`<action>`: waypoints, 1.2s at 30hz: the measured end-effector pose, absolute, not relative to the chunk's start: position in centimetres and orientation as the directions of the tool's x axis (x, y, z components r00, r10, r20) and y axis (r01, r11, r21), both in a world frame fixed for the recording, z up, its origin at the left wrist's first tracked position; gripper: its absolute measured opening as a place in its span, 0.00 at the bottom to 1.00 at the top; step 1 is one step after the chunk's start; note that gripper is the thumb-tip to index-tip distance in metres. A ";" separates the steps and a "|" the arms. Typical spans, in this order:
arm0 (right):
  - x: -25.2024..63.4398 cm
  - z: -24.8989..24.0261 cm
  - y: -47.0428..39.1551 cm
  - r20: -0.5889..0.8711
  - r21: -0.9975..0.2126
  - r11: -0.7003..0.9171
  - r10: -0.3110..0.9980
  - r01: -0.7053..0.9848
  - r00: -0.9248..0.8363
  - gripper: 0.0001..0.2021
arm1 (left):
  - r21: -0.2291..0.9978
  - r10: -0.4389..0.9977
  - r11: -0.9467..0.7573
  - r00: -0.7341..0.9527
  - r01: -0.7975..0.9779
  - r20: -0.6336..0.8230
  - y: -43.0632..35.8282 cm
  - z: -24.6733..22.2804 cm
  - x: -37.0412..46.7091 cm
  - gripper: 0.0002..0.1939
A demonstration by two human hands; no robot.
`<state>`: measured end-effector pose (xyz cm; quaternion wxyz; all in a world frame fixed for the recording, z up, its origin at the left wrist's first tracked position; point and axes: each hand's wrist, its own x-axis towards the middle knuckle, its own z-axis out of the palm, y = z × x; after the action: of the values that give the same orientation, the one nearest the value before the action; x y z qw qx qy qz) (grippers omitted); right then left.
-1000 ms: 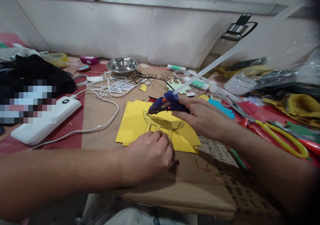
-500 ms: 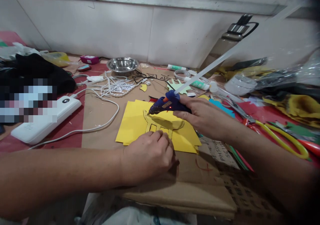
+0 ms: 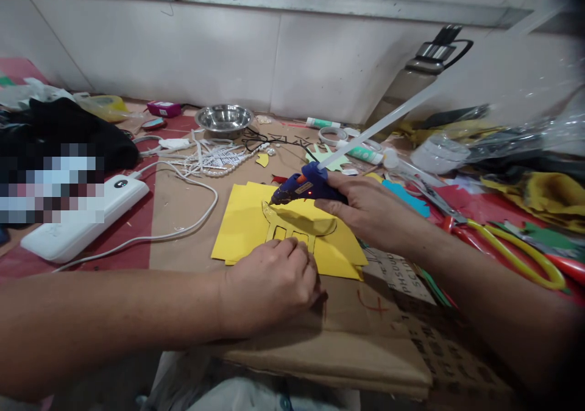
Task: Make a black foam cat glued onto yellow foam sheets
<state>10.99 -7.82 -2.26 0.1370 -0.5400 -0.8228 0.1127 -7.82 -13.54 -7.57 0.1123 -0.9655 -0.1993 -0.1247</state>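
cardboard sheet (image 3: 397,338) | upside-down print, letters "PHS" partly legible | rest unreadable

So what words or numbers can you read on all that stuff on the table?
Brown cardboard sheet: printed black letters beside the right hand, seen upside down, too skewed to read.
White power bank: a round dark mark, too small to read.
Blue hot glue gun: an orange label, unreadable.
White tubes by the wall: blurred print.

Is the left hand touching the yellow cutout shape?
Touching: the head view shows the left hand with its fingertips pressed on the lower edge of the yellow cutout shape.
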 end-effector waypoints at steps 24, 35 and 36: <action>11.2 -2.0 -8.2 0.051 -0.328 0.386 0.919 0.862 -0.392 0.18 | -0.177 0.375 -0.886 0.887 0.429 0.271 -13.6 -7.5 -7.8 0.16; 12.2 -1.8 -8.7 0.058 -0.372 0.396 0.912 0.840 -0.405 0.17 | -0.180 0.390 -0.873 0.869 0.454 0.303 -13.7 -7.6 -7.8 0.17; 12.1 -1.8 -8.7 0.064 -0.377 0.405 0.909 0.833 -0.413 0.17 | -0.179 0.390 -0.872 0.868 0.455 0.307 -13.7 -7.6 -7.8 0.16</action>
<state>12.09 -8.74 -1.83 0.1305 -0.5260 -0.8279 0.1447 -7.82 -13.74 -7.61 0.1238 -0.9585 -0.2203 -0.1317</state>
